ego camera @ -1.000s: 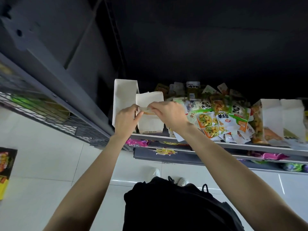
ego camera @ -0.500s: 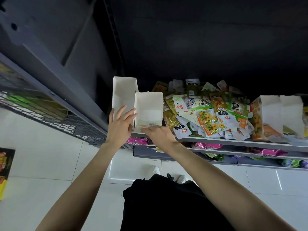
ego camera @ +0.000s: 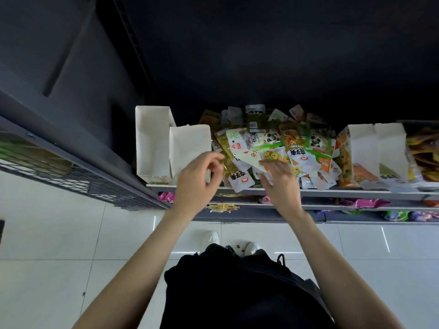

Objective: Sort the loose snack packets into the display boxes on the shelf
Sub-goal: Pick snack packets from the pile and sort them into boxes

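Nearest me, my left hand (ego camera: 198, 184) hangs with fingers loosely curled, and I cannot tell whether it pinches anything. My right hand (ego camera: 278, 180) lies spread, fingertips on the packets (ego camera: 280, 148) piled on the shelf (ego camera: 332, 193). Beyond them stand white boxes (ego camera: 190, 143), left of the pile.

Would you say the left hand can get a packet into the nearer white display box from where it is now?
Probably yes: the left hand is just in front of the nearer white display box, nothing lies between them, and its open top faces the person.
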`<state>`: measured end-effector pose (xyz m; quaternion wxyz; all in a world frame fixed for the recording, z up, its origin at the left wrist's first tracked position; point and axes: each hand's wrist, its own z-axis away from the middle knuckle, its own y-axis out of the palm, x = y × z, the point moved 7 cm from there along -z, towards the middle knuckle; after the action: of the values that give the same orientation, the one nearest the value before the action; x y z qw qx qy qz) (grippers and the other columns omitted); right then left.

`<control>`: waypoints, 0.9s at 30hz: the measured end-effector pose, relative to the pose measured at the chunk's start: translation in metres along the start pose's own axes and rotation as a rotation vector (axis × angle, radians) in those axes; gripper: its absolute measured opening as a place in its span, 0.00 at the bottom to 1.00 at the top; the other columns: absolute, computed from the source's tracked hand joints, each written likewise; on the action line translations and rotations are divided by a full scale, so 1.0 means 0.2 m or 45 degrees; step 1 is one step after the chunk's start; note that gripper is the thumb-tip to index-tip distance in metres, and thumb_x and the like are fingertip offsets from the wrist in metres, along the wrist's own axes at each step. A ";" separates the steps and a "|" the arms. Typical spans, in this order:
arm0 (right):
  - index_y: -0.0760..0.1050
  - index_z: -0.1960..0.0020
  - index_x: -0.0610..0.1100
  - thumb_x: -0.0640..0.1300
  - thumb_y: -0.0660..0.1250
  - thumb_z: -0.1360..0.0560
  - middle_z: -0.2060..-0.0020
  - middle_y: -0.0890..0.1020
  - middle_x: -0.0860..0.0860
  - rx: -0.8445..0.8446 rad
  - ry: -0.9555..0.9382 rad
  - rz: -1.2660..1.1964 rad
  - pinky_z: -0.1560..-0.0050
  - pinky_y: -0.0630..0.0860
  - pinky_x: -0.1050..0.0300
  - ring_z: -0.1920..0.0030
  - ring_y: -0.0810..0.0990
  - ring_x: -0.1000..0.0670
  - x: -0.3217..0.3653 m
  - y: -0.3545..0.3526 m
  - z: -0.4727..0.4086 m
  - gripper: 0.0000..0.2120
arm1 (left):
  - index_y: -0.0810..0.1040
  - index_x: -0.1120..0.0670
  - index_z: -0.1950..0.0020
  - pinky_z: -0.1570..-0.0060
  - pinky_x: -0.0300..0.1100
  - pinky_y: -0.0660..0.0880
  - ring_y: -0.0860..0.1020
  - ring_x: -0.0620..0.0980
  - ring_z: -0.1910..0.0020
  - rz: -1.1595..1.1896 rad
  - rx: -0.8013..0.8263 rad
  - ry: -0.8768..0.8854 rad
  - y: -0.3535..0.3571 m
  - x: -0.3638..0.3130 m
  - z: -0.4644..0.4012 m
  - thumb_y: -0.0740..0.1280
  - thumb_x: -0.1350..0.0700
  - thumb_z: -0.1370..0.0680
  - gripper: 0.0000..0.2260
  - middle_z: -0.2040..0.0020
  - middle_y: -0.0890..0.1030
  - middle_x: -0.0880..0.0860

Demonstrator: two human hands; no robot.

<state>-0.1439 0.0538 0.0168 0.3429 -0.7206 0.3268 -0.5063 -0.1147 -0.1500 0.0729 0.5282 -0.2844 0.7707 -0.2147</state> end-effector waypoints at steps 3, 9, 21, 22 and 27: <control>0.70 0.32 0.40 0.45 0.69 0.25 0.31 0.70 0.41 0.194 0.229 0.211 0.31 0.65 0.41 0.29 0.65 0.39 -0.31 0.03 0.00 0.23 | 0.75 0.55 0.41 0.56 0.41 0.78 0.77 0.43 0.55 -0.044 0.248 -0.062 0.35 -0.04 -0.06 0.64 0.54 0.22 0.12 0.53 0.79 0.48; 0.51 0.23 0.48 0.53 0.62 0.22 0.23 0.49 0.46 0.632 0.322 0.272 0.25 0.51 0.50 0.23 0.49 0.46 -0.55 0.15 0.03 0.32 | 0.64 0.56 0.27 0.32 0.43 0.64 0.65 0.51 0.30 -0.482 0.680 0.043 0.95 -0.04 -0.16 0.62 0.49 0.21 0.24 0.29 0.67 0.54; 0.70 0.32 0.49 0.51 0.58 0.20 0.37 0.71 0.48 0.470 0.173 0.325 0.36 0.64 0.48 0.37 0.69 0.43 -0.68 -0.05 -0.10 0.18 | 0.63 0.51 0.28 0.37 0.47 0.68 0.66 0.55 0.34 -0.842 0.875 -0.040 1.13 -0.02 -0.32 0.68 0.38 0.28 0.34 0.32 0.67 0.55; 0.74 0.35 0.48 0.51 0.59 0.20 0.40 0.73 0.46 0.414 0.196 0.325 0.38 0.66 0.48 0.40 0.70 0.43 -0.69 -0.06 -0.12 0.16 | 0.63 0.51 0.28 0.37 0.47 0.68 0.66 0.55 0.34 -0.840 0.869 -0.046 1.12 -0.02 -0.31 0.68 0.38 0.28 0.34 0.32 0.67 0.54; 0.66 0.35 0.41 0.57 0.66 0.25 0.38 0.71 0.39 0.453 0.555 0.441 0.37 0.69 0.46 0.38 0.70 0.39 -0.77 -0.07 -0.22 0.27 | 0.62 0.49 0.27 0.35 0.47 0.65 0.64 0.54 0.33 -0.874 0.841 -0.059 1.10 -0.01 -0.28 0.65 0.39 0.26 0.31 0.32 0.66 0.53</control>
<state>-0.2254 0.1799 -0.0378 0.4663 -0.4580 0.4166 -0.6318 -0.2136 0.0167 -0.0454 0.5059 -0.3443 0.5106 -0.6040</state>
